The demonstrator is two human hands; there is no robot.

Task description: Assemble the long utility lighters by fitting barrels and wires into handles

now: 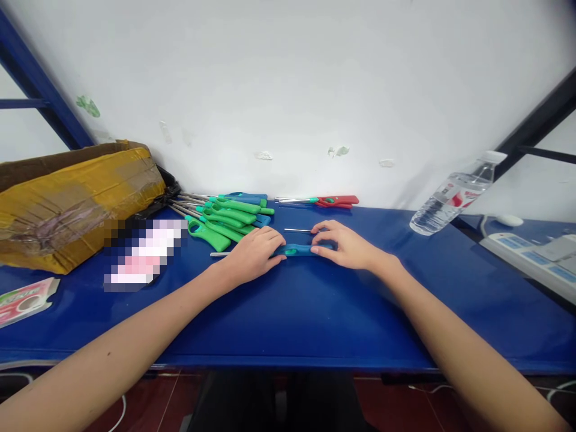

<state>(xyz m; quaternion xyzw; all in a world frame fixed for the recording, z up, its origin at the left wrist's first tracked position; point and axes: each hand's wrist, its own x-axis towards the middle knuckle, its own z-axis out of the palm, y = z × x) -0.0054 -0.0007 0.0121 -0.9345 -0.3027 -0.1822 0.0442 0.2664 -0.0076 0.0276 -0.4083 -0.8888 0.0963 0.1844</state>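
Both hands grip a blue long-nosed lighter (299,249) lying level just above or on the blue table. My left hand (257,254) is closed over its front part, with the metal tube sticking out to the left. My right hand (342,245) pinches the rear end of the handle between thumb and fingers. Behind my right hand lies another thin metal tube (297,230), its other end hidden by the fingers. A pile of green lighters (234,215), with some blue ones among them, rests to the left behind my left hand. Red lighters (338,201) lie by the wall.
A taped cardboard box (85,207) stands at the left, with a blurred-out item and a pink-green card package (27,300) before it. A tilted water bottle (456,193) and a white device (535,261) are on the right of the blue table (306,318).
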